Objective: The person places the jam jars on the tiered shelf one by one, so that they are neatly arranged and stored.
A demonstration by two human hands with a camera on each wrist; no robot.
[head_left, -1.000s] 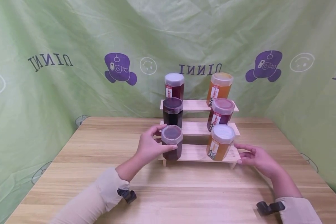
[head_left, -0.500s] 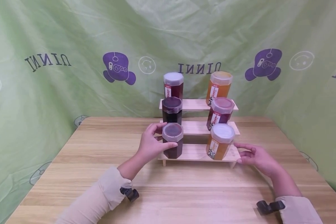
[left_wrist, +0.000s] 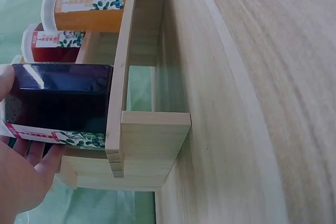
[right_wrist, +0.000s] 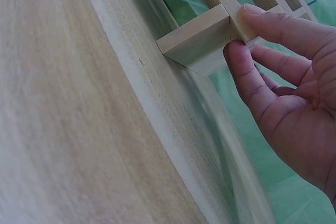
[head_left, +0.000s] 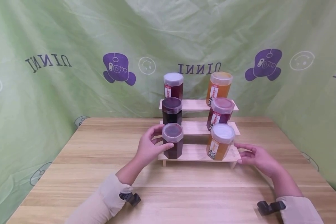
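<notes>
A dark jar (head_left: 173, 149) with a frosted lid stands upright at the left end of the lowest shelf of a wooden three-step rack (head_left: 196, 152). My left hand (head_left: 149, 146) holds this jar, thumb at the front and fingers around its left side. In the left wrist view, fingers reach beneath its label while the thumb meets the lid end of the jar (left_wrist: 58, 100). My right hand (head_left: 259, 158) pinches the right end of the lowest shelf. Up close in the right wrist view, thumb and fingers of the right hand (right_wrist: 289, 77) close on the board's corner.
An amber jar (head_left: 219, 149) is at the lowest shelf's right. Behind it stand a red jar (head_left: 219, 118) and an orange jar (head_left: 220, 90). On the left, a dark jar (head_left: 172, 116) and a red jar (head_left: 174, 90) occupy the upper shelves. Green cloth (head_left: 86, 28) hangs behind the wooden table (head_left: 100, 149).
The lowest dark jar has shifted slightly back on its shelf. My left thumb has since drawn a little leftward across the jar's front. The right hand stays put.
</notes>
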